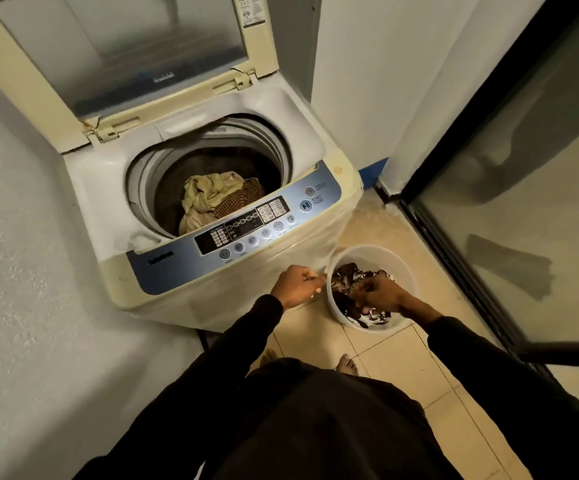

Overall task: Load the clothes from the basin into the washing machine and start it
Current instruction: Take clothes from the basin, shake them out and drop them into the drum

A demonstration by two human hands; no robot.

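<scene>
Your right hand [376,294] grips the brown and white clothes [354,282] in the basin [399,265] beside the washing machine [232,271], your left hand [296,285] pinches its rim; they look soft and light, so grab a big bunch.

The cream top-loading washing machine [191,209] stands lid-up with beige and checked clothes [217,199] in its drum, beside a white basin [399,265] of dark patterned clothes [347,282].
</scene>
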